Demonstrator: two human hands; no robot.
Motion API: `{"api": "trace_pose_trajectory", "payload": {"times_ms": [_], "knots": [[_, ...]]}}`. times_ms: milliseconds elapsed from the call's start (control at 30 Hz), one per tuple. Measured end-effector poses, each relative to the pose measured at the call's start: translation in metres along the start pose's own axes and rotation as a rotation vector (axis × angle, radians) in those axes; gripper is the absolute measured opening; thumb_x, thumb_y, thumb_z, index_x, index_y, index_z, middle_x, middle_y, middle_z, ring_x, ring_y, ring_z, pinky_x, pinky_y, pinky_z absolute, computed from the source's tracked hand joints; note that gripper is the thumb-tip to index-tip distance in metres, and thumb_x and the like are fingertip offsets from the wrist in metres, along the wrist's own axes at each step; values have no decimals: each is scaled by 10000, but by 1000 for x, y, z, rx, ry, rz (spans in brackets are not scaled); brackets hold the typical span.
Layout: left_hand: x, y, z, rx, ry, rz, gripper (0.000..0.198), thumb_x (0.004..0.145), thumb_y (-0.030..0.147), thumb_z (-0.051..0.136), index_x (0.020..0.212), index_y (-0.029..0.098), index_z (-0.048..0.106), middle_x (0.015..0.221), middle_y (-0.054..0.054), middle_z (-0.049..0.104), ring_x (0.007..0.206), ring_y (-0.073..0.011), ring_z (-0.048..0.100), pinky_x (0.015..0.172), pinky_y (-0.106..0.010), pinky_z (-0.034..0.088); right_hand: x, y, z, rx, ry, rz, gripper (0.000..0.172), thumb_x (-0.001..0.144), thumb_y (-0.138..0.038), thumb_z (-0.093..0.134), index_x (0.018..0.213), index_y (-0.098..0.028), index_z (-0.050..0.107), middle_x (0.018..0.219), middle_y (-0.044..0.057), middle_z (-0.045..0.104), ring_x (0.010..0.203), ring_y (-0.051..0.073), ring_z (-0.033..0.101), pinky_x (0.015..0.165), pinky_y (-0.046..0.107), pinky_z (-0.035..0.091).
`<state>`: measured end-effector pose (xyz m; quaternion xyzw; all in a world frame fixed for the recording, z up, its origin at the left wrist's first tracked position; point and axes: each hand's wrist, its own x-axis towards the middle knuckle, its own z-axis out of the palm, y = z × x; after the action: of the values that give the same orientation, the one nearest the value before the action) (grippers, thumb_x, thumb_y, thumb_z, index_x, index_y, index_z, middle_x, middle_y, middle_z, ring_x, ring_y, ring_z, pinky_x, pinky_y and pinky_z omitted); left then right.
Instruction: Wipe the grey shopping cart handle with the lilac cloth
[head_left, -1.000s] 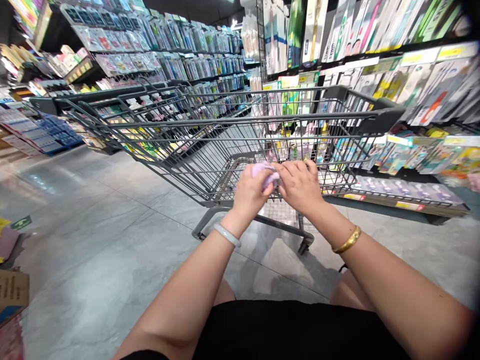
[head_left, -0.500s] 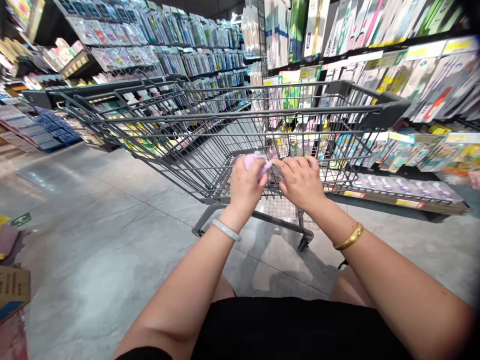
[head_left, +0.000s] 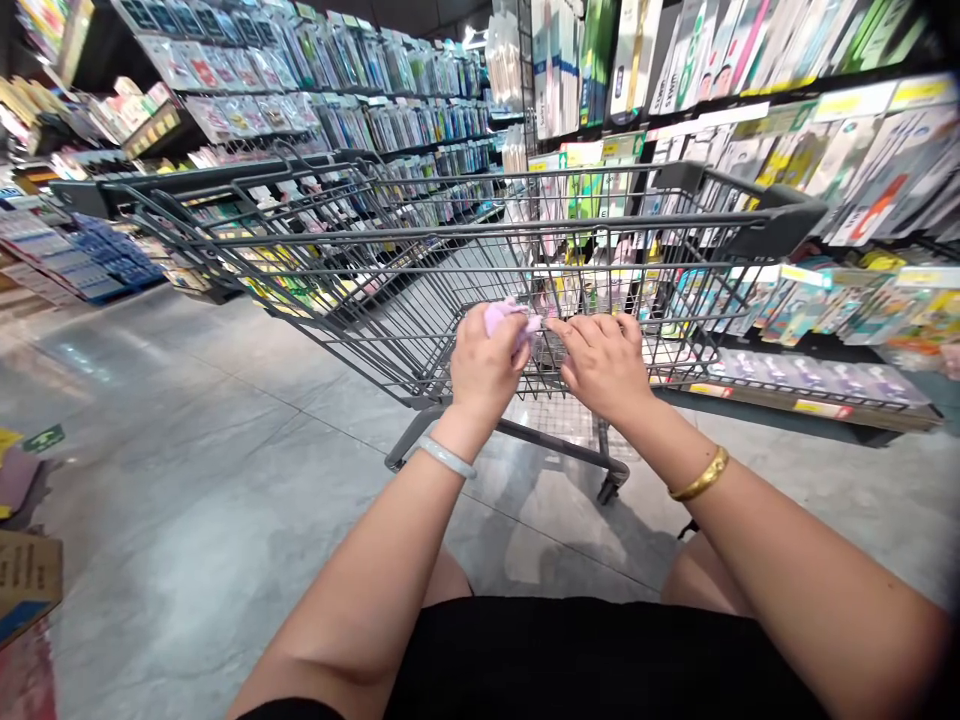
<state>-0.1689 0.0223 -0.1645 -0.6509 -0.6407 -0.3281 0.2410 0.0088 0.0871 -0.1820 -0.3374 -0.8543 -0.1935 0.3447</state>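
Note:
My left hand (head_left: pixel 486 362) is closed around a crumpled lilac cloth (head_left: pixel 501 317), part of which sticks out above the fingers and to the right. The cloth is at the near side of a grey wire shopping cart (head_left: pixel 442 232), in front of its bars. Close beside it, my right hand (head_left: pixel 604 362) has its fingers bent over a wire of the cart's side, the index finger reaching left toward the cloth's end. What lies under the right fingers is partly hidden.
Shelves of hanging packaged goods (head_left: pixel 405 125) stand behind the cart, and more packs (head_left: pixel 885 180) hang at the right. A cart wheel (head_left: pixel 609 487) rests on the grey floor (head_left: pixel 225 500). A cardboard box (head_left: pixel 30 580) is at the left edge.
My left hand has shifted slightly left with the lilac cloth, opening a little more space from the right hand. The right hand has stayed nearly still on the cart.

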Motion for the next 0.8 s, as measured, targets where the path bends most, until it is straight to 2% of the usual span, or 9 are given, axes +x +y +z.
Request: {"api": "trace_pose_trajectory", "payload": {"times_ms": [100,233,300,367,467,533,600,800], "knots": [[-1,-3,-1,37,9,7,305,907,316,617,1209,286,650,1298,-121,486,1142,-267,501,948,-408,490,-1,0,1,-9,15,-12,512,895,-216,521,1405,-233,488,1256,72,630,1131,262,477,1054,455,238],[-19,4,17,108,-110,138,283,904,312,616,1183,307,662,1277,-122,517,1061,-265,517,820,-361,521,0,0,2,-11,25,-7,495,907,-241,521,1401,-230,494,1256,76,633,1120,265,478,1051,461,237],[-19,7,18,116,-138,170,268,915,322,601,1175,307,663,1258,-122,528,1037,-260,522,783,-346,523,0,0,2,-7,24,1,490,906,-242,525,1395,-231,500,1257,77,633,1121,265,476,1056,462,232],[-9,6,10,82,-77,147,258,921,325,595,1167,294,667,1253,-124,528,1055,-258,526,815,-357,524,1,0,1,-9,19,6,492,897,-231,531,1387,-226,504,1250,79,636,1115,265,476,1057,461,232],[12,1,-9,-12,111,60,273,909,322,619,1176,278,662,1253,-116,513,1114,-251,528,918,-387,507,1,0,1,-15,13,1,505,881,-215,547,1384,-224,504,1244,81,638,1111,264,478,1060,461,232],[20,-1,-16,-32,177,35,281,900,320,636,1176,276,660,1248,-109,507,1131,-247,527,954,-395,494,0,-1,0,-17,17,-4,511,883,-212,547,1391,-230,497,1253,76,635,1119,262,478,1066,462,230],[20,0,-14,-13,172,50,270,899,318,640,1163,276,670,1246,-112,511,1118,-249,526,949,-399,494,0,-2,0,-23,22,-6,505,892,-216,537,1395,-228,492,1265,75,633,1125,262,476,1071,465,228],[-5,18,10,71,102,163,245,950,347,554,1143,293,696,1274,-137,519,1068,-261,509,891,-399,501,0,-1,0,-12,23,-23,480,887,-220,534,1364,-178,519,1270,98,634,1117,271,474,1066,473,235]]}}
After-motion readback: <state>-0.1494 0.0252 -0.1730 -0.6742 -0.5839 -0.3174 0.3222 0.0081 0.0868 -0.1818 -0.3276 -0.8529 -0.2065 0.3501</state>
